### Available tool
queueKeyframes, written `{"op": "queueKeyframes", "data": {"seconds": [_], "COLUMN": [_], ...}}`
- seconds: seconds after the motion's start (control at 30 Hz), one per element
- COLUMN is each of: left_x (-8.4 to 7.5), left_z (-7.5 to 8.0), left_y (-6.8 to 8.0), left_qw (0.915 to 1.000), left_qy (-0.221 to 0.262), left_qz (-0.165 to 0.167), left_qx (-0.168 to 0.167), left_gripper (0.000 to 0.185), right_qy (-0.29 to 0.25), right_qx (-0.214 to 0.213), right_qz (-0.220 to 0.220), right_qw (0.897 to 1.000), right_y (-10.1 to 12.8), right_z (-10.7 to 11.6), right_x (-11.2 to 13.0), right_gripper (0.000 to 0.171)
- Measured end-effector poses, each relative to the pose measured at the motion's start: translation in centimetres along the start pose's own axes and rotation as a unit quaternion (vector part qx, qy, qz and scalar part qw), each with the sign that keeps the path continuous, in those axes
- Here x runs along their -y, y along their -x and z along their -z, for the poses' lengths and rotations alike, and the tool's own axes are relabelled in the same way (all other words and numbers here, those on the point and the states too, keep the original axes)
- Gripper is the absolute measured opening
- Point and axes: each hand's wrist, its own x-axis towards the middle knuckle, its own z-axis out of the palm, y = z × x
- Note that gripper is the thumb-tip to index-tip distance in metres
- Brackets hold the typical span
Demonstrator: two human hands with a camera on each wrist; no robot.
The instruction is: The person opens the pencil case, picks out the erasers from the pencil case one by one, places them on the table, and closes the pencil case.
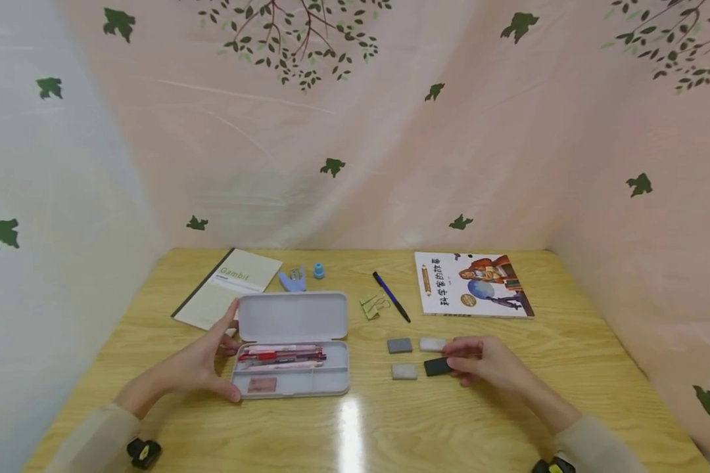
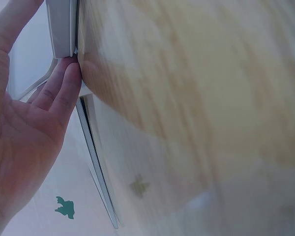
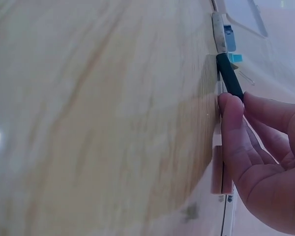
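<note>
An open grey pencil case (image 1: 292, 318) lies mid-table, with red and pink pens and a pink eraser in its tray. My left hand (image 1: 213, 358) rests against the case's left end, fingers straight, thumb at the front corner. In the left wrist view the fingertips (image 2: 69, 73) touch the case edge (image 2: 61, 29). My right hand (image 1: 479, 361) pinches a black eraser (image 1: 436, 366) that lies on the table right of the case. The right wrist view shows the thumb and fingers (image 3: 233, 118) on the black eraser (image 3: 228, 73).
A dark grey eraser (image 1: 399, 345), a white eraser (image 1: 432, 344) and a light grey eraser (image 1: 404, 372) lie beside the black one. Behind are a blue pen (image 1: 392, 297), binder clips (image 1: 374, 306), a picture book (image 1: 470, 284), a notebook (image 1: 227, 289) and a blue sharpener (image 1: 294, 280). Curtains close in three sides.
</note>
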Motion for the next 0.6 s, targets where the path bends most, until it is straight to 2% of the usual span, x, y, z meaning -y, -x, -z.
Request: {"op": "queueKeyframes", "data": {"seconds": [0.1,0.33,0.6], "left_x": [0.0,-0.1,-0.1], "left_z": [-0.1,0.0,-0.1], "left_y": [-0.1,0.0,0.0], "left_qw": [1.0,1.0,0.9999], "left_qy": [0.004,0.0,-0.013], "left_qz": [-0.008,-0.002,0.006], "left_qx": [0.001,0.002,-0.001], "left_gripper": [0.149,0.149,0.15], "right_qy": [0.005,0.021,0.078], "right_qx": [-0.003,-0.001,0.014], "right_qz": [-0.001,0.001,0.033], "right_qw": [1.0,1.0,0.996], "right_y": [0.1,0.3,0.5], "right_z": [0.2,0.2,-1.2], "right_x": [0.1,0.5,3.4], "right_gripper": [0.033,0.034,0.039]}}
